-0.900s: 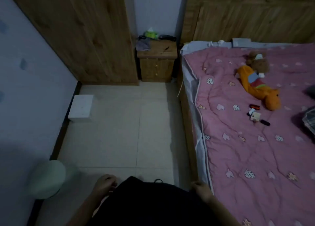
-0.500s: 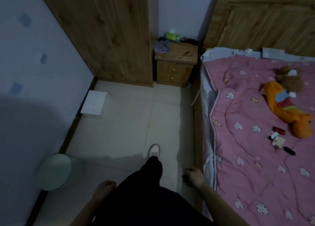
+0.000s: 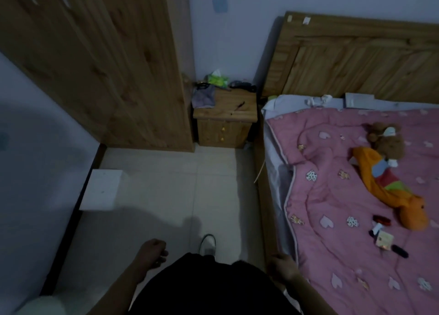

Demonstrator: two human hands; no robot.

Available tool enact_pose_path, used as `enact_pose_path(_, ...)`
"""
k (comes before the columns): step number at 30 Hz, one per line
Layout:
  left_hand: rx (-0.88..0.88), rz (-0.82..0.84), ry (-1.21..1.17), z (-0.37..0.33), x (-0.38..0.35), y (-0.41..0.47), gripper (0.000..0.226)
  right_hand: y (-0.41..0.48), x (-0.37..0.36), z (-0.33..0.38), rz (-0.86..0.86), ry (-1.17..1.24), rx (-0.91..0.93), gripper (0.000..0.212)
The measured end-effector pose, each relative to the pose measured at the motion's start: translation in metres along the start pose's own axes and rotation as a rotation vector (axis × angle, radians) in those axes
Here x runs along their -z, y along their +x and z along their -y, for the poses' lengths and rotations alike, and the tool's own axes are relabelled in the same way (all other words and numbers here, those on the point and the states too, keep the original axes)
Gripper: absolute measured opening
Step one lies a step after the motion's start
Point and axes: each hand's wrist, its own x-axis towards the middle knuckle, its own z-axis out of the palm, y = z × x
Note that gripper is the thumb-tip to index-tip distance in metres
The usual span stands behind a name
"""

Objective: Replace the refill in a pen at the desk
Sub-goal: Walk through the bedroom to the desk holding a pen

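Observation:
I am standing on a tiled floor between a wall and a bed. My left hand (image 3: pixel 152 251) hangs low at my side with fingers loosely curled and nothing in it. My right hand (image 3: pixel 282 268) hangs near the bed's edge, also curled and holding nothing. A thin dark pen-like object (image 3: pixel 239 106) lies on top of the wooden nightstand (image 3: pixel 225 127) ahead. No desk is in view.
A tall wooden wardrobe (image 3: pixel 107 65) stands on the left. The bed with a pink quilt (image 3: pixel 344 196) fills the right, carrying a plush toy (image 3: pixel 389 172) and small items (image 3: pixel 384 236). A white box (image 3: pixel 102 188) sits by the wall. My white shoe (image 3: pixel 207 244) steps forward.
I have walked forward along the bed toward the nightstand, and the view has tilted up. Both hands swing at my sides and hold nothing.

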Motion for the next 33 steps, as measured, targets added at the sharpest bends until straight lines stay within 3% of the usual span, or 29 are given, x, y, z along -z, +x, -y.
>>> enact_pose_path(8,-0.140,0.050,0.118,-0.150,-0.018,0.070,0.014,0.052,0.043,0.069,-0.105,0.143,-0.045,0.019)
enact_pose_path(13,-0.080,0.049,0.113,-0.193,-0.028,0.102,0.013,0.104,0.067,0.131,-0.092,0.061,-0.028,0.029)
enact_pose_path(22,0.051,-0.040,-0.093,-0.266,-0.032,0.113,0.013,0.196,0.093,0.326,0.053,-0.143,0.098,0.027)
enact_pose_path(26,0.066,-0.101,-0.175,-0.302,-0.033,0.127,0.015,0.230,0.092,0.406,0.054,-0.122,0.175,0.025)
enact_pose_path(29,0.072,-0.123,-0.194,-0.336,-0.035,0.151,0.015,0.256,0.082,0.448,0.066,-0.101,0.151,0.014)
enact_pose_path(33,0.087,-0.075,-0.168,-0.390,-0.042,0.199,0.015,0.297,0.060,0.493,0.060,-0.046,0.105,0.015)
